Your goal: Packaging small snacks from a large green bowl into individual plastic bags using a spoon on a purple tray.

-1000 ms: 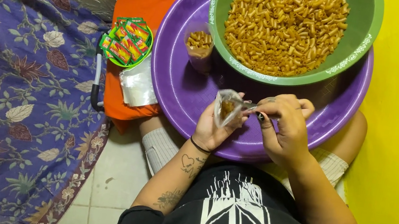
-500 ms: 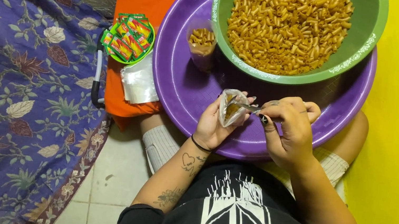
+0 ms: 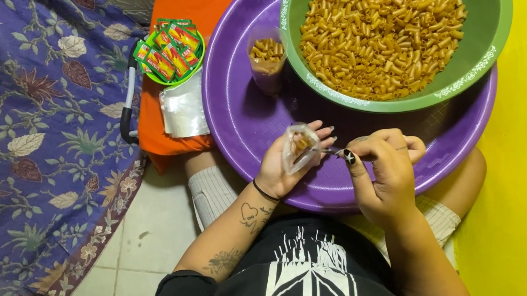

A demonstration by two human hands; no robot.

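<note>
Bright, even light, colours punchy and sharp.
Soft shadow under the green bowl (image 3: 392, 45) on the purple basin (image 3: 240, 116); faint glare on its rim, mild bending at edges.

A small clear plastic pouch (image 3: 299, 148) holding a few yellow-brown pieces is sitting upright in the left hand (image 3: 285, 165). Well off to that hand's left, red-and-green sachets (image 3: 169, 52) are lying heaped in a green dish, and just below them flat clear plastic bags (image 3: 183, 110) are resting in a stack.
</note>
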